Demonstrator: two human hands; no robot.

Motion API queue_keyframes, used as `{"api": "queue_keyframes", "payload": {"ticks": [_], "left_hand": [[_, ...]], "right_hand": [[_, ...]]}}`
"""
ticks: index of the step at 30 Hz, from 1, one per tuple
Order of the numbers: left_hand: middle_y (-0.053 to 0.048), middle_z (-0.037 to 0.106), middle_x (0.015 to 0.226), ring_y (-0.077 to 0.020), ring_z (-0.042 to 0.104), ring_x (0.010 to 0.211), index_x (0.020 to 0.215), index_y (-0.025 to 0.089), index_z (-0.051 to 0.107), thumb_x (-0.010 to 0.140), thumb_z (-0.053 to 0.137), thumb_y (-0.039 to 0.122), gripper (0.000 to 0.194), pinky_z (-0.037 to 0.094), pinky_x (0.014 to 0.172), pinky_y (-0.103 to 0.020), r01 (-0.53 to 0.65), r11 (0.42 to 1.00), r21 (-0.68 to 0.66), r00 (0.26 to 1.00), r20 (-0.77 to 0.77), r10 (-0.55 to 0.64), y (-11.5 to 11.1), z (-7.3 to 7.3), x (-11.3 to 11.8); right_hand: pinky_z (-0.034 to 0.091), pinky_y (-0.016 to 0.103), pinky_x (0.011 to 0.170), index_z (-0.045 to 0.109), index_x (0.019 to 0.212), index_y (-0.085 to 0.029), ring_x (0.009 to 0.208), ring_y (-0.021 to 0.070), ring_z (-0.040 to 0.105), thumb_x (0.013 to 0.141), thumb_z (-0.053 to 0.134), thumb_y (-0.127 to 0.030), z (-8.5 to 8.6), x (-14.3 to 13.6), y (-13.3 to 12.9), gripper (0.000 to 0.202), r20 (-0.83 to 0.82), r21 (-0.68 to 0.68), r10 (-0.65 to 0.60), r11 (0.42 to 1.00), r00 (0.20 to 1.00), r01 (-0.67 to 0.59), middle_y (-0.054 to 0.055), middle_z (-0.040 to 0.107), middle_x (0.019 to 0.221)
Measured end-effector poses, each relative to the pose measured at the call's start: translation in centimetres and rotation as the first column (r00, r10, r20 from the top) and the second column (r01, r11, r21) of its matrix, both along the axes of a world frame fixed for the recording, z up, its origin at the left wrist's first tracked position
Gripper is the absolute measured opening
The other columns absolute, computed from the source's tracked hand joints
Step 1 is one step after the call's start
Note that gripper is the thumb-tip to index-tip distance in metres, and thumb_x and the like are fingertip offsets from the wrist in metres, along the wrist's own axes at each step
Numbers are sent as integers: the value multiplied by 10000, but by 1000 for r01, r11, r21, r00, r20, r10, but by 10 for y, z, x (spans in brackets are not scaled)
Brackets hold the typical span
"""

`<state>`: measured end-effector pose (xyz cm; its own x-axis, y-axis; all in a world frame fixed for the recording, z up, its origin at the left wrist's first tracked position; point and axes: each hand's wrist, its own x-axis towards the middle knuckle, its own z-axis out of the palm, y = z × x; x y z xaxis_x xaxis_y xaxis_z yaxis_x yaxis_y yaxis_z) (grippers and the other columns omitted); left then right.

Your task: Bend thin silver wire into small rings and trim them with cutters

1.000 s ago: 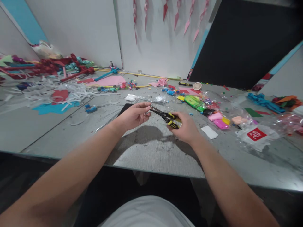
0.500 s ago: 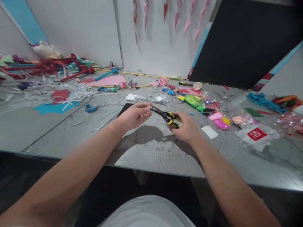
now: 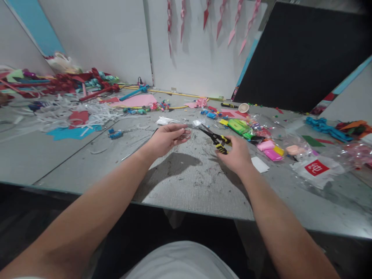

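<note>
My right hand (image 3: 236, 153) is wrapped round the yellow and black handles of a pair of pliers (image 3: 216, 140), whose long dark jaws point up and left, slightly parted. To their left, my left hand (image 3: 171, 139) is closed in a pinch on something thin and shiny, like wire, too small to make out. A gap separates the plier tips from my left fingers. Both hands are above the grey table (image 3: 186, 186). Behind them lie clear plastic packets (image 3: 164, 121).
Green clay packs (image 3: 238, 126), pink packs (image 3: 273, 154), a white card (image 3: 260, 164) and a plastic bag (image 3: 315, 168) lie to the right. White paper strips (image 3: 52, 116) and blue paper (image 3: 72, 132) are at the left. A round lid (image 3: 243, 107) is farther back.
The pliers have moved right with my right hand, away from my left fingers, where their tips were before. The view has shifted slightly.
</note>
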<state>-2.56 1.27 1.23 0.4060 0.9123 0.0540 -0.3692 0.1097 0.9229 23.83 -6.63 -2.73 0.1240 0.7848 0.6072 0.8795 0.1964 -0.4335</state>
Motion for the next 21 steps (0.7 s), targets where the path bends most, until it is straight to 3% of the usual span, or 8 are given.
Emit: {"api": "queue_keyframes", "payload": {"ticks": [5,11,17,21], "left_hand": [[-127,785,863,-160,750,774,1011,79,778,815,784,75,197,616,747,-268,58,995,81,976,-213,-40,-4,-4,4],[-130,798,878,-164,745,778,1014,95,793,734,825,44,286,596,734,-266,117,982,145,936,-346,-60,-6,-3,5],[-99,804,913,-154,747,844,1046,135,791,704,833,34,359,577,786,-232,104,965,241,918,-397,0,-5,-3,5],[-79,785,820,-118,719,742,1028,130,800,721,799,9,330,554,692,-180,137,956,258,895,-446,-7,-8,-2,5]], "right_hand": [[503,615,913,662,1122,-198,1058,416,616,651,844,-374,-12,4,7,535,54,-150,-116,981,992,123,166,689,1063],[534,496,813,665,973,-232,906,335,662,639,870,-499,-22,6,7,474,101,-255,-80,961,992,104,109,693,935],[530,479,765,656,983,-211,884,339,666,700,820,-552,-18,5,6,472,176,-369,-80,919,981,141,131,688,961],[529,518,810,672,1044,-205,964,371,656,687,822,-589,-12,1,2,545,180,-409,-68,902,981,138,149,670,1023]]}}
